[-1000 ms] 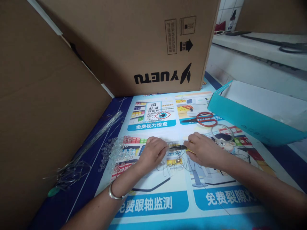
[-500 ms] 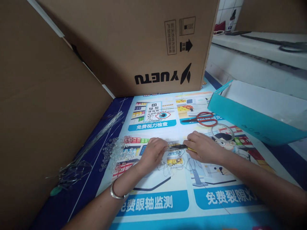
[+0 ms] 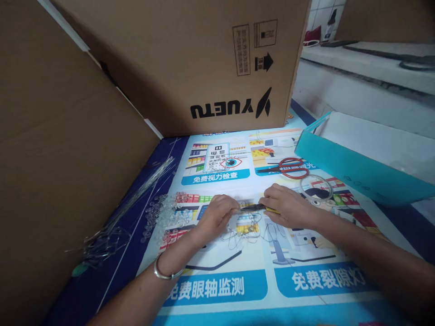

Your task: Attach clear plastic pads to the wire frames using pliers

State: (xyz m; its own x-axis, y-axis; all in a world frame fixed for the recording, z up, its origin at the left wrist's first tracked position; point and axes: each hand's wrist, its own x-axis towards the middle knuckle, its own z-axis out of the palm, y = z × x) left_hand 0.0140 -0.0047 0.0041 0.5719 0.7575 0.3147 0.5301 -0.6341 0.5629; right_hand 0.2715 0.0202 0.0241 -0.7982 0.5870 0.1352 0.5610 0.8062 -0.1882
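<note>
My left hand (image 3: 217, 215) rests on a printed poster (image 3: 238, 271) with its fingers pinched together on something small at the tip of a tool; I cannot make out what. My right hand (image 3: 288, 208) grips small pliers (image 3: 253, 208) with a dark nose and yellow handle, pointing left toward the left fingers. Thin bent wire pieces (image 3: 243, 233) lie on the poster just below both hands. A silver bangle (image 3: 163, 274) is on my left wrist.
Clear beads (image 3: 166, 215) are scattered left of my hands, beside a bundle of long wires (image 3: 136, 199). Red-handled scissors (image 3: 288, 167) and a clear ring (image 3: 317, 186) lie behind my right hand. A teal box (image 3: 350, 170) stands right. Cardboard boxes (image 3: 190, 63) wall the back and left.
Both hands stay almost still; the right hand and pliers have shifted very slightly left and up. The view has tilted a little.
</note>
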